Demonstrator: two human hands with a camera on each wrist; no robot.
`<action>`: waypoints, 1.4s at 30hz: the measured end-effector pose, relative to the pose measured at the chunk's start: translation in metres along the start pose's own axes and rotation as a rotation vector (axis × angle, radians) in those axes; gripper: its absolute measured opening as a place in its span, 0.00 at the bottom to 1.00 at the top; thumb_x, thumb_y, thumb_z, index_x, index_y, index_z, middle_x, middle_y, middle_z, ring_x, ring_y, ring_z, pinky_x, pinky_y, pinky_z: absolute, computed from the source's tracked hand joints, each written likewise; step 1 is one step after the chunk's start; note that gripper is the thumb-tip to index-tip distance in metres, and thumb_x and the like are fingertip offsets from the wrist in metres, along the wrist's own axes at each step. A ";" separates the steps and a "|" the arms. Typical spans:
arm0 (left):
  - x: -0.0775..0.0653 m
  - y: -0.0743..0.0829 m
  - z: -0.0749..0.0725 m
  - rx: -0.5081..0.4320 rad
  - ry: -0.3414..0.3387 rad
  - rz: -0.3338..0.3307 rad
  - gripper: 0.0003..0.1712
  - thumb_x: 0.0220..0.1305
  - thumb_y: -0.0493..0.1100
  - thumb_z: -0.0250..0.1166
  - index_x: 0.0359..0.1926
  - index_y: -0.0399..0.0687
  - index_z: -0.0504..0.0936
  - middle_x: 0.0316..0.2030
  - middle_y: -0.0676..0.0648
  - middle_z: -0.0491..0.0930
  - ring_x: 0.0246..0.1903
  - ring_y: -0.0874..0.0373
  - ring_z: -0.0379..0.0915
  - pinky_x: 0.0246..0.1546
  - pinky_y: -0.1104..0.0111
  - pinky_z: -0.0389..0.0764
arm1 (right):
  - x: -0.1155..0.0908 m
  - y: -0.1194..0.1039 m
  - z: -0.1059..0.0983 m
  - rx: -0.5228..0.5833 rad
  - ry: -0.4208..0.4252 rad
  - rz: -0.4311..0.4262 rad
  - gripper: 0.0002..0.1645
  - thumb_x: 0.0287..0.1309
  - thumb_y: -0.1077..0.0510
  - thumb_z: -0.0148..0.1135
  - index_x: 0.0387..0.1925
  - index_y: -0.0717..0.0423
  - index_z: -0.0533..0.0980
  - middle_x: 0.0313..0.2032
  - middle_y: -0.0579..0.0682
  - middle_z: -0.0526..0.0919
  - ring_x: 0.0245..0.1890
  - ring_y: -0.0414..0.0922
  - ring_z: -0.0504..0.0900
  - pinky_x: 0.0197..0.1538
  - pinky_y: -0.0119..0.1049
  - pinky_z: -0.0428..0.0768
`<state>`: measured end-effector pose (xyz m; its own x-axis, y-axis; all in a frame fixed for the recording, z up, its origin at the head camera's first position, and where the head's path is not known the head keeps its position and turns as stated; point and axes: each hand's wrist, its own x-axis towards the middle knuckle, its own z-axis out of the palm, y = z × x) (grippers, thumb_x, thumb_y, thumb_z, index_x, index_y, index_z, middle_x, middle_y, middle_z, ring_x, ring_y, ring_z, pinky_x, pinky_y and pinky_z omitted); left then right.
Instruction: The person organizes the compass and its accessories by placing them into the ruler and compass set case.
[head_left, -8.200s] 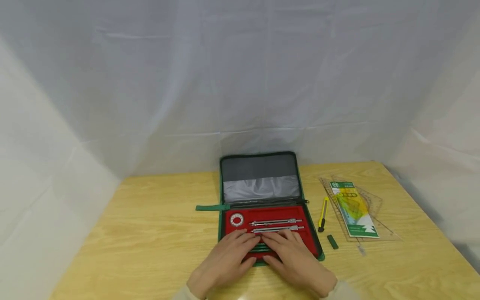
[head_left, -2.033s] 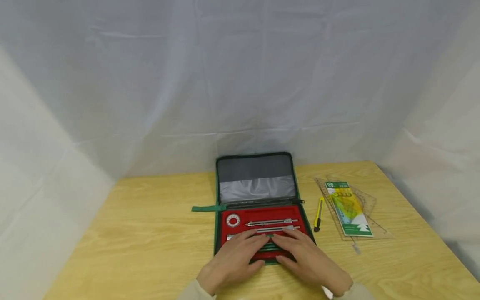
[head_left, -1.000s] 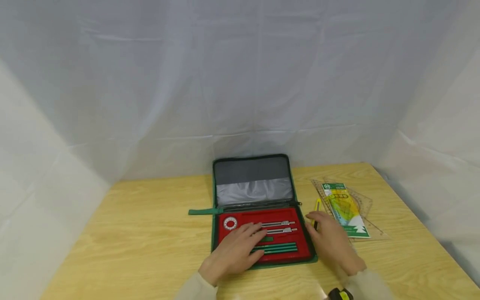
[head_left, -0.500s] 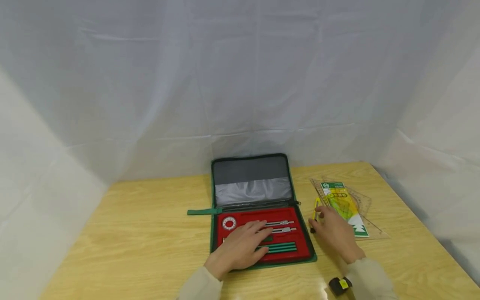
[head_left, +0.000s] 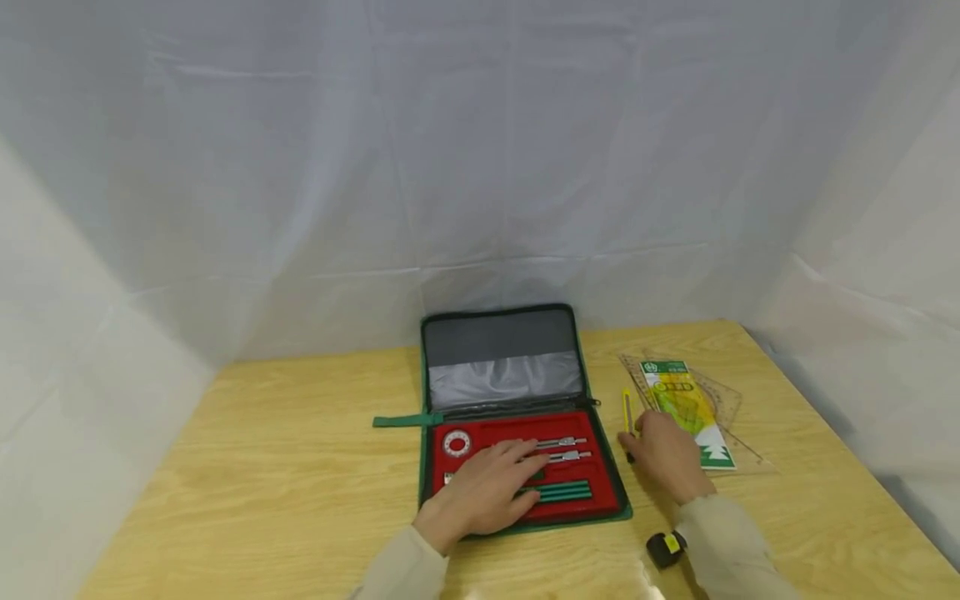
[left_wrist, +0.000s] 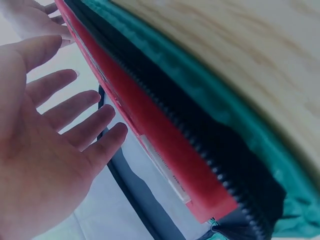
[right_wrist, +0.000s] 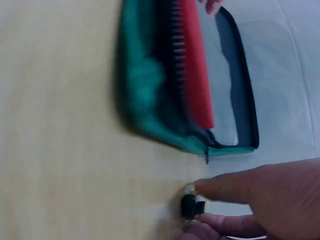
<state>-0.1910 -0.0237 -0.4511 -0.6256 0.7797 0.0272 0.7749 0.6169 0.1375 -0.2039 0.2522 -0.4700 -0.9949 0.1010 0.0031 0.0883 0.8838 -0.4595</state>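
Note:
My right hand (head_left: 667, 454) pinches a yellow utility knife (head_left: 627, 404) on the table right of the case. In the right wrist view, thumb and fingers lie on either side of the knife's black end (right_wrist: 188, 206). My left hand (head_left: 483, 492), its fingers straight and spread, is over the red tray (head_left: 502, 429) of an unzipped green case. The tray holds a white ring (head_left: 457, 443), two metal compasses (head_left: 566, 456), several green pencils (head_left: 566, 492) and a small green piece (head_left: 537, 475). Part of the tray is hidden under that hand.
Behind the tray, the case's grey lid (head_left: 498, 337) leans up near the white curtain (head_left: 480, 167). A printed packet (head_left: 678, 392) lies on clear set squares (head_left: 727, 404) at the right. A black tape measure (head_left: 664, 550) sits by my right sleeve.
My right hand has left the case, reached right and pinched the utility knife. My left hand stays over the tray. The small green piece seen beside the case 8.2 s ago has gone from there.

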 end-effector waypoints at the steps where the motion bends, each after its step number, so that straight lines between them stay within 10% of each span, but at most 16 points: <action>1: 0.000 0.000 -0.001 -0.003 -0.001 -0.002 0.27 0.70 0.53 0.54 0.67 0.52 0.68 0.67 0.47 0.64 0.64 0.52 0.60 0.62 0.61 0.64 | 0.001 -0.001 -0.001 0.008 -0.001 -0.005 0.20 0.60 0.53 0.61 0.17 0.61 0.75 0.17 0.50 0.73 0.15 0.41 0.66 0.16 0.34 0.65; 12: -0.009 -0.005 -0.006 -0.009 -0.005 -0.021 0.28 0.70 0.53 0.55 0.67 0.51 0.69 0.66 0.46 0.65 0.64 0.52 0.61 0.61 0.60 0.66 | 0.004 -0.002 -0.004 0.076 -0.006 -0.021 0.28 0.56 0.59 0.60 0.05 0.49 0.59 0.08 0.40 0.53 0.11 0.37 0.51 0.16 0.29 0.51; 25: -0.022 -0.015 -0.009 -0.035 0.020 -0.086 0.28 0.70 0.53 0.55 0.67 0.49 0.68 0.66 0.45 0.65 0.64 0.50 0.61 0.62 0.58 0.65 | 0.007 0.001 -0.007 0.100 0.069 -0.076 0.13 0.57 0.52 0.66 0.36 0.58 0.83 0.28 0.46 0.83 0.24 0.41 0.76 0.25 0.37 0.74; 42: -0.038 -0.029 -0.013 0.006 0.049 -0.132 0.27 0.69 0.52 0.56 0.65 0.48 0.71 0.64 0.43 0.67 0.62 0.48 0.63 0.60 0.56 0.67 | 0.027 -0.038 0.000 -0.022 0.182 -0.686 0.06 0.54 0.55 0.70 0.35 0.49 0.84 0.31 0.40 0.81 0.28 0.36 0.79 0.29 0.33 0.78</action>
<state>-0.1911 -0.0725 -0.4437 -0.7257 0.6856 0.0573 0.6860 0.7146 0.1371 -0.2345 0.2219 -0.4523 -0.8027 -0.4085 0.4345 -0.5521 0.7844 -0.2826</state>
